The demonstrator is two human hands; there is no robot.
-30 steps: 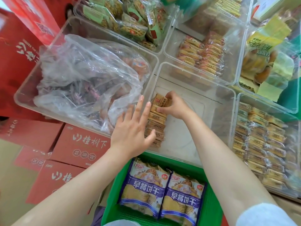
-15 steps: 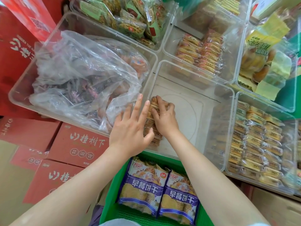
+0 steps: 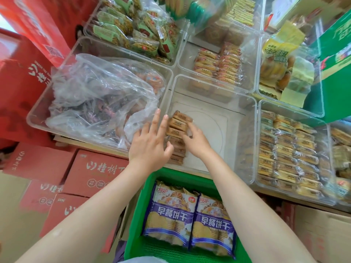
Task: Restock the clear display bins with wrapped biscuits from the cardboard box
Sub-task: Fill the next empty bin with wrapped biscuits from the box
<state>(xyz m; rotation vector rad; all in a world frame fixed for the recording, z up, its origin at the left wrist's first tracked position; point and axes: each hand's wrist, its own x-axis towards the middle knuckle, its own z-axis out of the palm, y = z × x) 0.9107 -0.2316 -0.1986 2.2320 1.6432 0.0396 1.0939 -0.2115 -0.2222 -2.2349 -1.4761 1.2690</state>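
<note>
Right hand (image 3: pixel 197 143) now lower on biscuit row (image 3: pixel 177 130), plastic bag (image 3: pixel 98 99) alongside

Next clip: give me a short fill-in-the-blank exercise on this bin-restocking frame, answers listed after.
1. The row of brown wrapped biscuits lies against the ____ wall of the middle clear bin.
2. The right hand rests its fingers on the ____.
3. The left hand has its fingers ____.
4. The blue biscuit bags lie in a ____ crate.

Answers: left; biscuits; straight; green
</note>
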